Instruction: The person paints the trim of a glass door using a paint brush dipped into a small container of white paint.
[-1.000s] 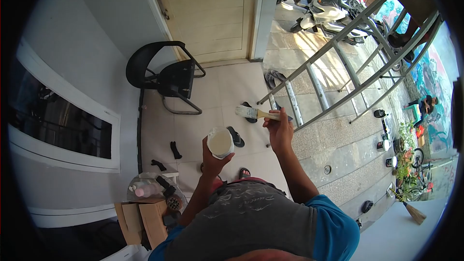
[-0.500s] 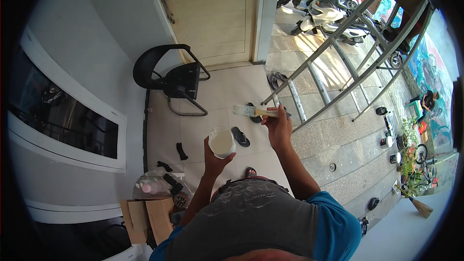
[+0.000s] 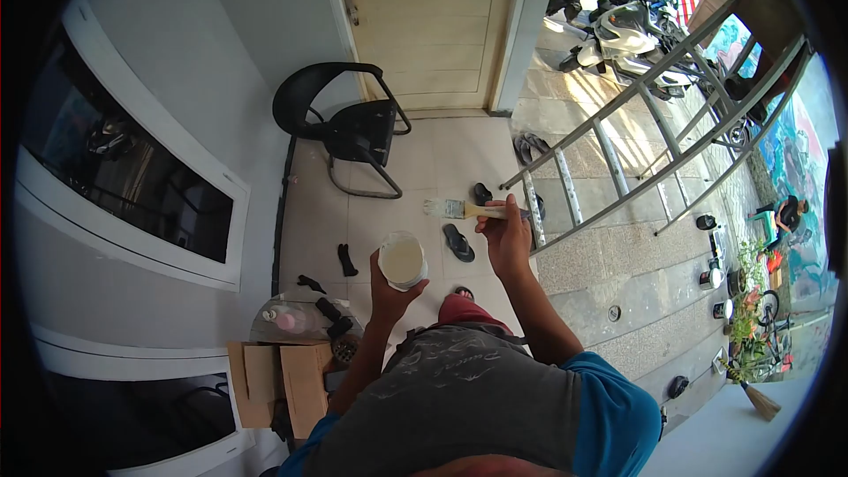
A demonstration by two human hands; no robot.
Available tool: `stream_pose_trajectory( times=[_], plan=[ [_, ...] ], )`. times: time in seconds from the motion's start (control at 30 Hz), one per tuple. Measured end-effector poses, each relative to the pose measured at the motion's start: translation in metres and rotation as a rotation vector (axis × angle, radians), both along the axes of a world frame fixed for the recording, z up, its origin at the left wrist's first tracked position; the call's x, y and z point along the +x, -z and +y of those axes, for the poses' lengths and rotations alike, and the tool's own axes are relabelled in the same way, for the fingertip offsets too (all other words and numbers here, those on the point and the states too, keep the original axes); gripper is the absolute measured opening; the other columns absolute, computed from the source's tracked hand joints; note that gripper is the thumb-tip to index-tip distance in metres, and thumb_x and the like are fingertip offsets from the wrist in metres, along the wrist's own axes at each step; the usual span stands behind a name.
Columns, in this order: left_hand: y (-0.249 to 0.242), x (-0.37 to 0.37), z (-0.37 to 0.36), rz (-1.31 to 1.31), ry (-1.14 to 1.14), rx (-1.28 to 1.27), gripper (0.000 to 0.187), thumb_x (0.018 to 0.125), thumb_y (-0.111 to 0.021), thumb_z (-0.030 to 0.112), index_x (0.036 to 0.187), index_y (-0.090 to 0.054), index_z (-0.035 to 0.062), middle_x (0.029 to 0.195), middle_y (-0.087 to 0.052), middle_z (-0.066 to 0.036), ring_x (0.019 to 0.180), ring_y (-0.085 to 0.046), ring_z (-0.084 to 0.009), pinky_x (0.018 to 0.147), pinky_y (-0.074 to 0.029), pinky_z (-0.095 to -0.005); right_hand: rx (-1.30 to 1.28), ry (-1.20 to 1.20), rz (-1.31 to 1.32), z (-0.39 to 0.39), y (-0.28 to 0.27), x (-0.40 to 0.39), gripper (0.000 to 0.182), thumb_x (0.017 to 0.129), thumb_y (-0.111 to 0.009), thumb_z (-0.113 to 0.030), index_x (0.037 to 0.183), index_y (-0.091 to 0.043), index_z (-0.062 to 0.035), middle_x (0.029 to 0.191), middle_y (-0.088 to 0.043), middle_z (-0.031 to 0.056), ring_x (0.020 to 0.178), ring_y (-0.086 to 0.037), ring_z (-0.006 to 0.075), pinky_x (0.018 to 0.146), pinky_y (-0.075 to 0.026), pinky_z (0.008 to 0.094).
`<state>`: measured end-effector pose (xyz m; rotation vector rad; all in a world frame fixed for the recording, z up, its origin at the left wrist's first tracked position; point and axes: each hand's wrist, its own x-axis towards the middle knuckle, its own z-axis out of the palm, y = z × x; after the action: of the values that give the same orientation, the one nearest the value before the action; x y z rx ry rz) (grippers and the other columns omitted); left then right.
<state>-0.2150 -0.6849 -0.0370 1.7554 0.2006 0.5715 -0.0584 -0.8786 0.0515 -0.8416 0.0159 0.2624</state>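
Observation:
My left hand grips from below a small white cup filled with pale cream paint, held upright in front of my chest. My right hand holds a flat paintbrush by its wooden handle, bristles pointing left and lying level, a short way above and right of the cup. The brush does not touch the cup. I look down from a height onto a tiled floor far below.
An aluminium ladder leans across the right. A black chair stands by a wooden door. Sandals lie on the tiles. A cardboard box and bagged bottles sit lower left. Motorbikes are parked outside.
The view has swung so the chair and door sit further right. Both hands keep their grips; the brush stays level above the cup.

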Motion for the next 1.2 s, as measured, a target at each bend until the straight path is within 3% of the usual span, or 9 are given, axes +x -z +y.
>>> stream_pose_trajectory(
  times=[0.3,0.5,0.8,1.2],
  plan=[
    [0.004,0.043,0.038,0.014,-0.078,-0.002,0.096,0.067,-0.095,0.011,0.143,-0.036,0.0048,0.131,-0.055,-0.014,0.123,-0.058,-0.0270,0.104,-0.048,-0.0408,0.005,-0.079,-0.015,0.054,-0.002,0.062,0.048,0.108,-0.054,-0.042,0.105,-0.063,0.0049,0.080,-0.067,0.0155,0.069,-0.064,0.0226,0.069,-0.051,0.0355],
    [-0.001,0.115,0.058,0.048,-0.185,0.085,0.096,0.067,-0.094,0.010,0.143,-0.036,0.0046,0.131,-0.054,-0.014,0.122,-0.058,-0.0265,0.103,-0.049,-0.0408,-0.014,-0.154,-0.035,0.082,-0.018,0.139,0.047,0.107,-0.055,-0.042,0.103,-0.064,0.0045,0.080,-0.068,0.0155,0.067,-0.064,0.0225,0.069,-0.051,0.0354],
    [-0.014,0.214,0.071,-0.024,-0.246,-0.033,0.088,0.067,-0.094,0.009,0.138,-0.040,0.0050,0.128,-0.056,-0.013,0.119,-0.058,-0.0248,0.101,-0.049,-0.0403,-0.032,-0.259,-0.087,0.105,-0.030,0.247,0.043,0.108,-0.055,-0.039,0.103,-0.065,0.0023,0.081,-0.069,0.0151,0.068,-0.066,0.0215,0.069,-0.053,0.0342],
    [-0.007,0.257,0.093,0.035,-0.259,-0.035,0.091,0.066,-0.093,0.010,0.140,-0.039,0.0041,0.128,-0.056,-0.014,0.120,-0.059,-0.0263,0.103,-0.048,-0.0412,-0.016,-0.318,-0.056,0.140,-0.015,0.299,0.042,0.109,-0.054,-0.036,0.103,-0.065,0.0041,0.082,-0.068,0.0143,0.070,-0.065,0.0202,0.069,-0.055,0.0336]
  ],
)
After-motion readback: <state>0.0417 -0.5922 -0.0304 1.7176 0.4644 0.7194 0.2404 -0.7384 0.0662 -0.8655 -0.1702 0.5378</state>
